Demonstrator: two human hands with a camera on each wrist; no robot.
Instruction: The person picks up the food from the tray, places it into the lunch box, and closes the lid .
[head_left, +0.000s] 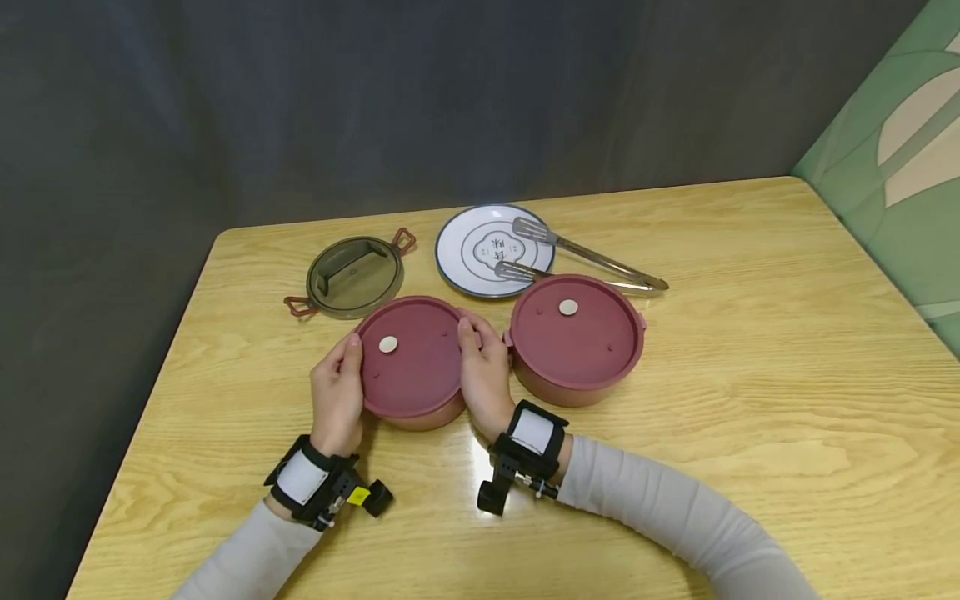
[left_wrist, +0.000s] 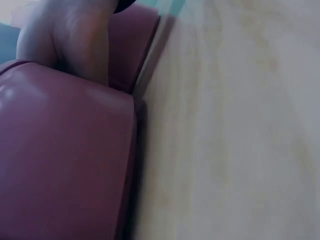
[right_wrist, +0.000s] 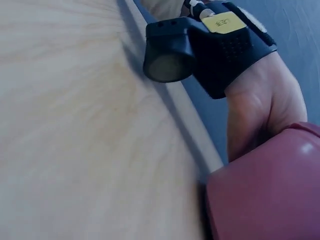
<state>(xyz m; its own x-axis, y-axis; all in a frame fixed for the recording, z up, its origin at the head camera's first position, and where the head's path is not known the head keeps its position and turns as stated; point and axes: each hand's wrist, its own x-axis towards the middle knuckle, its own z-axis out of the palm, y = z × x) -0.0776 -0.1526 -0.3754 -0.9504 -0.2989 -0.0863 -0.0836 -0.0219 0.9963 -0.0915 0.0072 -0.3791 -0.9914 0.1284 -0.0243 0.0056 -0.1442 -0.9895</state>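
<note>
A round maroon pot with a flat maroon lid (head_left: 414, 371) stands on the wooden table between both hands. My left hand (head_left: 337, 396) grips its left side, thumb along the lid's rim. On the other side my right hand (head_left: 486, 375) grips the right edge, with the thumb on top near the rim. Most of the other fingers are hidden behind the pot. In the left wrist view the pot's smooth side wall (left_wrist: 60, 155) fills the left part. The right wrist view shows the wall (right_wrist: 267, 195) at lower right, close over the tabletop.
A second maroon lidded pot (head_left: 577, 346) stands just right of my right hand. Behind lie a white plate with a blue rim (head_left: 457, 262), metal tongs (head_left: 600, 265) partly across it, and a dark see-through lid (head_left: 363, 283) with red side handles. A dark curtain (head_left: 480, 100) hangs behind the table.
</note>
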